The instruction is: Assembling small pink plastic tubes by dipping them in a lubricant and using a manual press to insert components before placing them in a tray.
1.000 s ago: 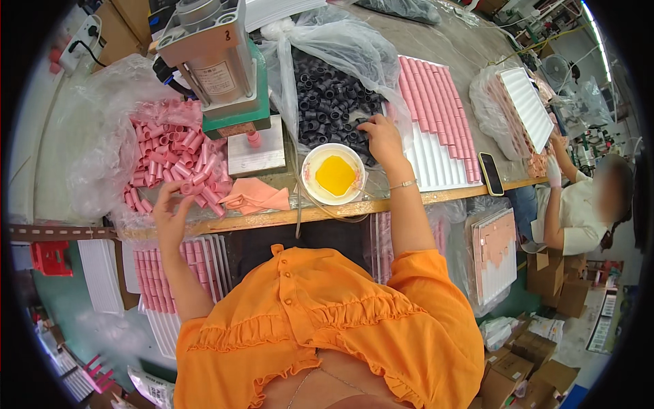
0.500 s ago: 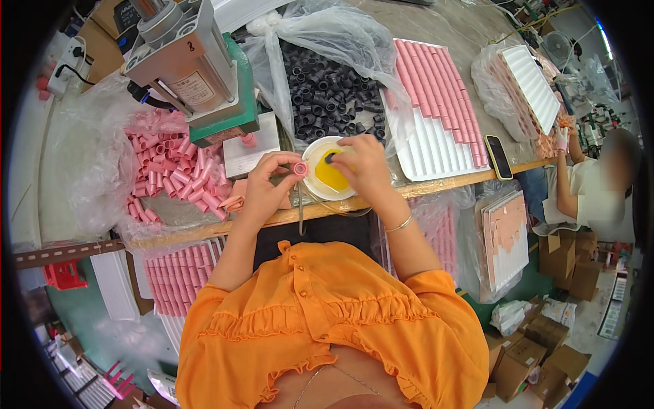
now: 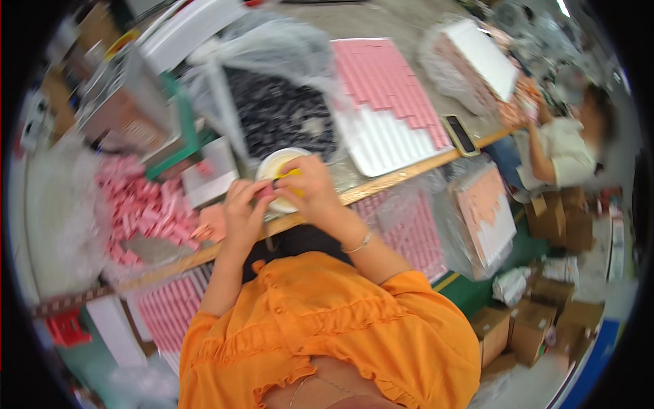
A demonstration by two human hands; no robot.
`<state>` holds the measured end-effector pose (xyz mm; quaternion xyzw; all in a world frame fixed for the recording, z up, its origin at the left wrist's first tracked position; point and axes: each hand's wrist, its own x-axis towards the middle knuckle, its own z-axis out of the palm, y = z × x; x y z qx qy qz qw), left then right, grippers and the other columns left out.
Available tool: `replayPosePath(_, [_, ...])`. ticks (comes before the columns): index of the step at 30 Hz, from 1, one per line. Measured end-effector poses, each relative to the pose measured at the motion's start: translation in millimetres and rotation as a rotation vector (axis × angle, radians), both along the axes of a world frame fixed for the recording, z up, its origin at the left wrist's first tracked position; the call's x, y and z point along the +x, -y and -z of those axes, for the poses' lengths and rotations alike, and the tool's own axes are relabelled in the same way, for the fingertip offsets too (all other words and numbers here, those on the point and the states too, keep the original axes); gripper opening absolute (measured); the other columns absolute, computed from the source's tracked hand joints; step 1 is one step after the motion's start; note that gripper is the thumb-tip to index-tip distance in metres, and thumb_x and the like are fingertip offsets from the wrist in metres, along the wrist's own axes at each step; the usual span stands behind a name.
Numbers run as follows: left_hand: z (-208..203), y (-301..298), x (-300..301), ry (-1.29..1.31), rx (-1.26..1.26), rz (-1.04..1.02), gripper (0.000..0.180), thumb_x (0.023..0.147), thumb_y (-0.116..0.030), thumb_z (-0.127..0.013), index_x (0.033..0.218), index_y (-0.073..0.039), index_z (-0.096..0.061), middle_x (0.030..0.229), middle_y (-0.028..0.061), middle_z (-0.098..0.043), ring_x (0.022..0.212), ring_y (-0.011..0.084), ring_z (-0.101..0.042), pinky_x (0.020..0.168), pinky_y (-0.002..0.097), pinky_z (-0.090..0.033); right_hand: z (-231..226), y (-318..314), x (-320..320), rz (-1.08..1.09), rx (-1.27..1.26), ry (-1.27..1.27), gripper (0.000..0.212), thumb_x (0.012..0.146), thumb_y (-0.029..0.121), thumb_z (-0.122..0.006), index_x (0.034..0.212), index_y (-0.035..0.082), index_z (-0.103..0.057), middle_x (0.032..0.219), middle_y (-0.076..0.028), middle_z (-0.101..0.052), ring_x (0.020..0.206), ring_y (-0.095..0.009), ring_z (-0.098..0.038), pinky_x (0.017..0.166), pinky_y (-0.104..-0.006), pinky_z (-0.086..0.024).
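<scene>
My left hand [image 3: 242,208] is closed round a short pink plastic tube [image 3: 263,192] at the table's front edge. Pinched in my right hand [image 3: 310,189] is a small black plastic piece [image 3: 276,183], held up against the tube's end; blur hides whether it sits inside. Both hands are over the near side of a white bowl [image 3: 264,168] with something yellow in it, partly covered by my right hand. Beyond the bowl, a clear plastic bag holds many black fittings [image 3: 272,119]. A heap of loose pink tubes [image 3: 146,211] lies in plastic to the left.
A press with a green frame [image 3: 174,146] and a metal block [image 3: 210,174] stands at left. To the right are a white ribbed tray [image 3: 388,146] with rows of pink tubes and a phone [image 3: 460,135]. A co-worker [image 3: 565,146] sits far right, near cardboard boxes [image 3: 531,327].
My right hand has come from the bowl to my left hand, bringing the black piece to the pink tube. The whole view has tilted and blurred.
</scene>
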<state>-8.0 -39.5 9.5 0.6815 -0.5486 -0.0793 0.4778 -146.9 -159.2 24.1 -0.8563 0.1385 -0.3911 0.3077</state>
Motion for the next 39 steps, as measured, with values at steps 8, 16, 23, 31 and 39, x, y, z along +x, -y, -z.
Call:
replayPosePath(8, [16,17,-19,-0.39,0.044,0.126,0.027,0.09,0.0,-0.061,0.117,0.002,-0.058,0.1,0.0077,-0.06,0.095,0.0148,-0.063,0.074,0.0231,-0.053,11,102,-101,0.636,0.294,0.085,0.039,0.08,0.017,-0.077,0.113,0.003,-0.063,0.109,-0.01,-0.062,0.105,-0.025,-0.059,0.092,-0.0362,-0.046])
replayPosePath(16, [22,9,-12,-0.737,0.239,0.193,0.032,0.094,-0.003,-0.057,0.125,0.001,-0.052,0.106,0.006,-0.062,0.094,0.0109,-0.064,0.066,0.0187,-0.05,65,213,-208,1.316,0.072,-0.716,0.043,0.076,0.033,-0.078,0.108,0.009,-0.063,0.107,-0.014,-0.059,0.109,-0.035,-0.054,0.087,-0.0482,-0.047])
replayPosePath(23, [11,1,0,-0.737,0.132,0.095,0.029,0.09,0.0,-0.063,0.118,0.001,-0.056,0.108,0.0046,-0.062,0.094,0.0094,-0.06,0.075,0.0192,-0.048,48,177,-189,1.169,-0.137,-0.252,0.026,0.082,0.025,-0.073,0.099,0.007,-0.066,0.096,-0.008,-0.065,0.094,-0.029,-0.061,0.08,-0.0453,-0.049])
replayPosePath(31, [-20,-19,12,-0.457,0.125,0.049,0.022,0.086,0.002,-0.066,0.107,0.0,-0.067,0.099,0.0046,-0.061,0.086,0.011,-0.059,0.073,0.0228,-0.047,-14,12,-4,-0.066,0.022,-0.194,0.045,0.071,0.011,-0.079,0.113,0.007,-0.063,0.085,-0.005,-0.066,0.079,-0.024,-0.06,0.073,-0.0364,-0.046])
replayPosePath(39, [-40,-52,33,-0.02,0.228,0.04,0.033,0.074,0.003,-0.073,0.106,-0.006,-0.068,0.087,0.0037,-0.06,0.065,0.0107,-0.052,0.057,0.0237,-0.041,-8,-28,42,-0.227,-0.156,-0.307,0.052,0.066,0.01,-0.077,0.116,0.007,-0.06,0.086,-0.004,-0.064,0.084,-0.025,-0.057,0.072,-0.0395,-0.044])
